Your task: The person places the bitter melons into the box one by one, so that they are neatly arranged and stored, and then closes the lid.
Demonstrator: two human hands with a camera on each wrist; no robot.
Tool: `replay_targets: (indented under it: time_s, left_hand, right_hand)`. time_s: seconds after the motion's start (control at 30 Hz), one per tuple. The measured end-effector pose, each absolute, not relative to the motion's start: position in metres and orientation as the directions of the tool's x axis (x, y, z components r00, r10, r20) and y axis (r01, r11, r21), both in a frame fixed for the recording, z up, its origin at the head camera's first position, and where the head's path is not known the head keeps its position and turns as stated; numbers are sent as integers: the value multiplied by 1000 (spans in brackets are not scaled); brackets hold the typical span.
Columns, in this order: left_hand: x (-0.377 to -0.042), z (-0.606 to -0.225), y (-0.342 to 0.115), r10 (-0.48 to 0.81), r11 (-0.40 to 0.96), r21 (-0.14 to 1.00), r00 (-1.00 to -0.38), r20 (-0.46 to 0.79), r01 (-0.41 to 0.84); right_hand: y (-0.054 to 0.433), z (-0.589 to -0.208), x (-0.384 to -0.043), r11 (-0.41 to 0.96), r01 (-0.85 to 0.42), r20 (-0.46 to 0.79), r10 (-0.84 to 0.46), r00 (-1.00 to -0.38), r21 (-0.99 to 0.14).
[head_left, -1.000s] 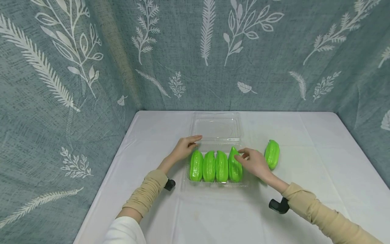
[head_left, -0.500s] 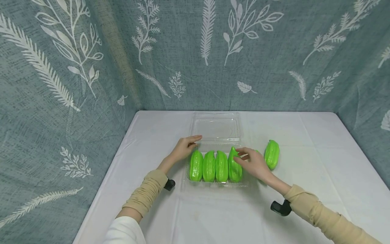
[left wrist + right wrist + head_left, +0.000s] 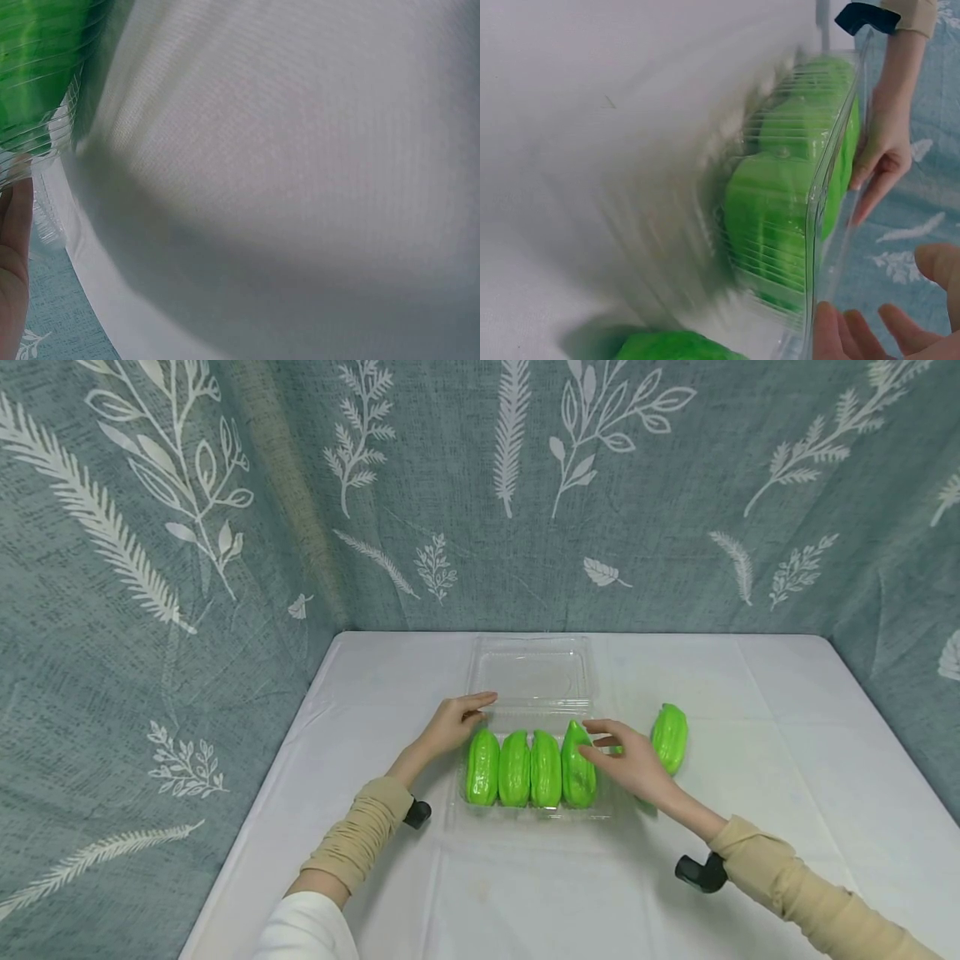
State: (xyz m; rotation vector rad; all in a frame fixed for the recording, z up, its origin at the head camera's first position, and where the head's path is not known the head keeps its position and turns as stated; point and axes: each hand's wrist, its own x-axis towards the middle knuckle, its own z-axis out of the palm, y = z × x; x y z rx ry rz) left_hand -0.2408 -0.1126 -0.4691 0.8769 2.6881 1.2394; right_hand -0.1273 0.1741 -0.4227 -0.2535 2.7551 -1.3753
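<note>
Several shiny green ribbed, gourd-like fruits (image 3: 514,770) lie side by side in a clear plastic clamshell container (image 3: 525,720). Its lid (image 3: 534,675) is folded back, away from the person. My left hand (image 3: 448,724) rests at the back left corner, with extended fingers touching the container's edge in the right wrist view. At the right end, my right hand (image 3: 630,764) has its fingers parted, and the thumb overlaps the rightmost fruit (image 3: 577,777) in the head view. Nothing shows between these fingers in the right wrist view. Another loose green fruit (image 3: 679,346) is mostly hidden under the right hand.
One more green fruit (image 3: 670,739) lies on the white tablecloth (image 3: 750,777) to the right of the right hand. A grey-blue leaf-patterned curtain (image 3: 450,568) stands behind the table and along both sides.
My right hand has shifted slightly right and its fingers have spread a little further apart. The left hand, the container and the fruits in it have stayed in place.
</note>
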Motion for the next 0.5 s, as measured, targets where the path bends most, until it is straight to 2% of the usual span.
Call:
replay_targets:
  time_s: [0.5]
  left_hand:
    - [-241, -468, -112, 518, 517, 707, -834, 191, 482]
  right_hand:
    - [184, -423, -131, 582, -126, 48, -148, -988, -803]
